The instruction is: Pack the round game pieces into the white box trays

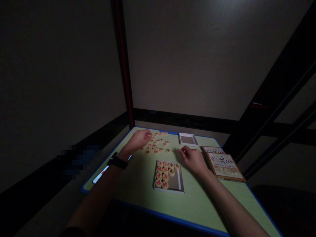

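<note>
My left hand point(140, 138) reaches over the far left of the table, its fingertips pinched together on what looks like a Chinese chess piece point(150, 135). Loose round chess pieces point(156, 151) with red or dark characters lie spread beside and beyond it. My right hand point(194, 158) hovers to the right of them, thumb and fingers closed; what is between the fingertips is too small to make out. Nearer me sits a shallow white-edged box point(174, 187), with rows of red-marked pieces at its left and a few dark-marked ones along its far side.
At the far edge lies a second shallow box point(188, 140) with no pieces visible inside. Two flat printed Chinese chess boxes point(223, 164) overlap at the right. A lit phone point(100, 175) rests by the left edge of the green, blue-rimmed table point(197, 207). Walls stand close behind.
</note>
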The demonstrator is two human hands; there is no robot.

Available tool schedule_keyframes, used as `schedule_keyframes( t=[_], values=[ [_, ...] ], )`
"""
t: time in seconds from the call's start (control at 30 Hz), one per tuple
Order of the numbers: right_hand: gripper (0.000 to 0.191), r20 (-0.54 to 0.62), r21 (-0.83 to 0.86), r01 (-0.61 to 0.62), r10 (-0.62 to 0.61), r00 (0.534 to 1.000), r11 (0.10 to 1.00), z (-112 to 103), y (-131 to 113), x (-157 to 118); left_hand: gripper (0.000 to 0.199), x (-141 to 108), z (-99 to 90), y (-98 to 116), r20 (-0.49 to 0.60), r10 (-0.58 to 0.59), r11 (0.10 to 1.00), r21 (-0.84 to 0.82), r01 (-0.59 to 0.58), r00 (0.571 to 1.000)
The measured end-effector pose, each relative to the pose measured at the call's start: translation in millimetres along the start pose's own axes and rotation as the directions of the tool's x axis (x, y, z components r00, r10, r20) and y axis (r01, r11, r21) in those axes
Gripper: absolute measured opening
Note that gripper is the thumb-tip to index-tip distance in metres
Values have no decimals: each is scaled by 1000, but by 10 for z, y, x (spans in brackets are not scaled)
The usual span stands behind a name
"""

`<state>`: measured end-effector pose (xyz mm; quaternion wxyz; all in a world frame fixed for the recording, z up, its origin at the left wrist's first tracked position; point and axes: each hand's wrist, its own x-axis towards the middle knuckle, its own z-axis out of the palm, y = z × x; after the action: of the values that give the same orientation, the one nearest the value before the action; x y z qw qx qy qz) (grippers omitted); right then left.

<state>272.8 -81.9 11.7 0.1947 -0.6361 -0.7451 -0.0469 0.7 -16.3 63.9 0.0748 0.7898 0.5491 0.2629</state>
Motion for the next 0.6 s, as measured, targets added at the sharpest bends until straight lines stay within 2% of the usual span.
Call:
schedule_keyframes(
  t=[0.1, 0.17, 0.3, 0.43, 0.5, 0.6],
  values=[
    [34, 29, -65, 0, 2, 1000, 998, 42, 7, 6, 19, 3, -229, -237, 234, -88, 973, 229, 33, 968],
    [33, 46, -91, 14, -10, 999, 996, 58, 7, 8, 23, -22, -307, -383, 315, -140, 938, 345, 25, 939],
    [32, 58, -122, 26, -19, 998, 992, 65, 16, 13, 30, -66, -302, -558, 359, -174, 905, 426, 5, 917],
    [33, 68, -127, 17, -8, 998, 992, 52, 35, 23, 25, -66, -204, -537, 369, -200, 895, 446, 16, 907],
    [33, 74, -127, 10, -1, 997, 992, 45, 42, 28, 25, -62, -142, -473, 367, -153, 897, 442, -27, 918],
    [32, 81, -147, -11, 23, 996, 989, 38, 44, 30, 25, -63, -36, -339, 398, -5, 885, 428, -181, 917]
  ],
)
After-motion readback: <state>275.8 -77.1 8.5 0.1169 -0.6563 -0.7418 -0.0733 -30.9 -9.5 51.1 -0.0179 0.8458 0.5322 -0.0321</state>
